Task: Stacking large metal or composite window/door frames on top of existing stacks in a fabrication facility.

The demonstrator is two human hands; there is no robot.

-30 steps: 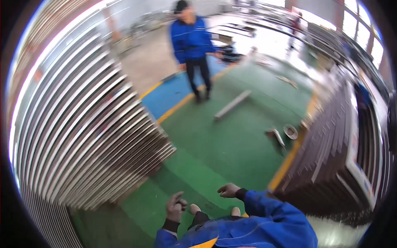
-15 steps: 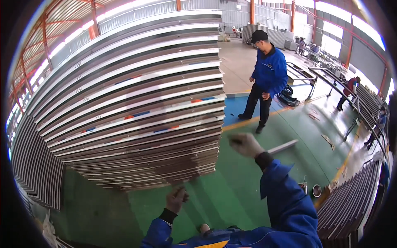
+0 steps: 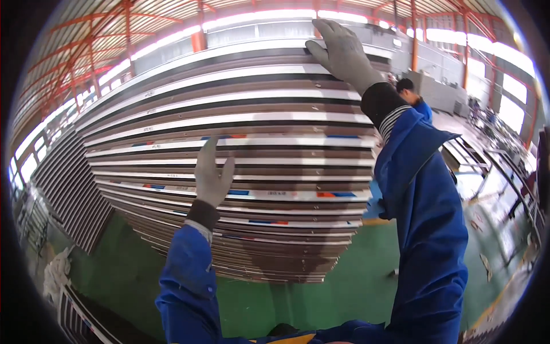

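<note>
A tall stack of long panels (image 3: pixel 275 121) fills the middle, its edges banded white, dark and brown with small blue and orange labels. My right hand (image 3: pixel 345 56), in a grey glove, is raised at the stack's upper right with fingers stretched and thumb apart. It overlaps the top panels; whether it touches them I cannot tell. Lower and to the left, my left hand (image 3: pixel 212 179), also gloved, is held up before the panel edges, its fingers extended and thumb spread. Nothing shows in either hand.
Beyond my right arm stands a co-worker (image 3: pixel 423 109), mostly hidden. Another stack of dark profiles (image 3: pixel 74 186) is at the left, near a pale cloth bundle (image 3: pixel 56 272). Metal frames (image 3: pixel 504 166) stand at the right over the floor (image 3: pixel 246 309).
Both hands have risen from low in front of me to the stack, the right one to its top. My view has turned, so the stack fills more of the middle and my arm partly covers the co-worker.
</note>
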